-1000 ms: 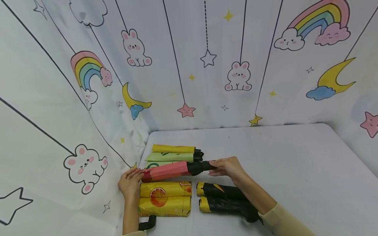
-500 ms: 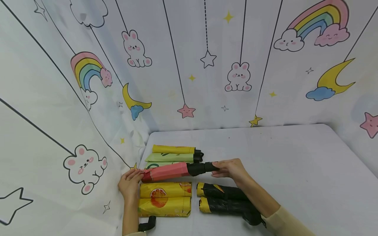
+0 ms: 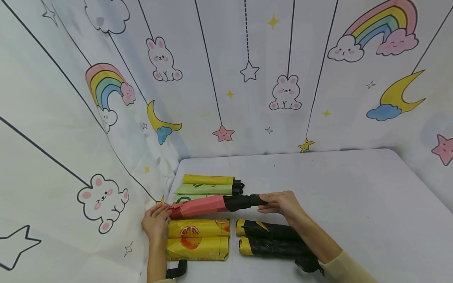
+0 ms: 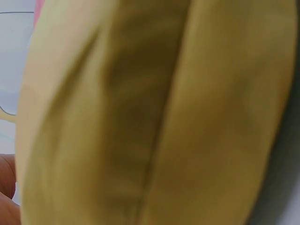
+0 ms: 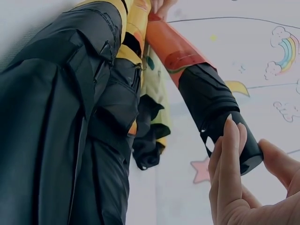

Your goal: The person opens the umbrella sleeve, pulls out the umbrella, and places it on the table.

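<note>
A pink-red umbrella sleeve (image 3: 203, 206) lies slantwise near the left of the white table, with a folded black umbrella (image 3: 238, 203) sticking out of its right end. My left hand (image 3: 155, 222) pinches the sleeve's far left end. Between thumb and fingers, my right hand (image 3: 287, 204) grips the end of the umbrella's black handle (image 5: 234, 140). How much of the umbrella is inside the sleeve is hidden. In the left wrist view a tan cuff (image 4: 140, 112) covers nearly everything, with part of the fingers (image 4: 5, 183) at the lower left edge.
Two yellow orange-print sleeves (image 3: 198, 247) lie in front, beside two folded black umbrellas (image 3: 270, 247) with yellow ends. Behind are a yellow sleeve (image 3: 209, 179) and green sleeves (image 3: 203, 189) with black ends. A black hooked handle (image 3: 178, 269) pokes out near my left forearm. A patterned curtain (image 3: 106, 157) borders the table.
My right hand has moved slightly right, and more of the black umbrella shows outside the pink-red sleeve. The left hand has stayed at the sleeve's end.
</note>
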`<action>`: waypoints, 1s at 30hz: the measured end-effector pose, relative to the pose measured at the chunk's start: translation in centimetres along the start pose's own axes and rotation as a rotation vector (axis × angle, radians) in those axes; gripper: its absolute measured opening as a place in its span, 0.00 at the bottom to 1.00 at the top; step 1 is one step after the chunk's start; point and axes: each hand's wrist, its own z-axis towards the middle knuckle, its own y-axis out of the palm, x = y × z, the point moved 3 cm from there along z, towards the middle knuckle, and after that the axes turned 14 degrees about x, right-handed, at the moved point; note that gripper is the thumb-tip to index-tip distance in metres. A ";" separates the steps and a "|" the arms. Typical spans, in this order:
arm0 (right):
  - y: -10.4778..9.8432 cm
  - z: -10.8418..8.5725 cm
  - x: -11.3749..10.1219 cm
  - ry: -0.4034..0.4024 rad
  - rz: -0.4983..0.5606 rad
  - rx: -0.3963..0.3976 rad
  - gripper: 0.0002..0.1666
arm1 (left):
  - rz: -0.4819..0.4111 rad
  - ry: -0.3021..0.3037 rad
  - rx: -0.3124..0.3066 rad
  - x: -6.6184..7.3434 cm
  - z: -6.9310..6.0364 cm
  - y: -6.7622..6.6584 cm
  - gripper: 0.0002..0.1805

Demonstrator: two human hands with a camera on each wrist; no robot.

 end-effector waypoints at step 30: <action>-2.5 -0.9 -0.2 -0.014 0.052 -0.006 0.26 | -0.037 -0.005 0.015 0.0 0.1 0.0 0.28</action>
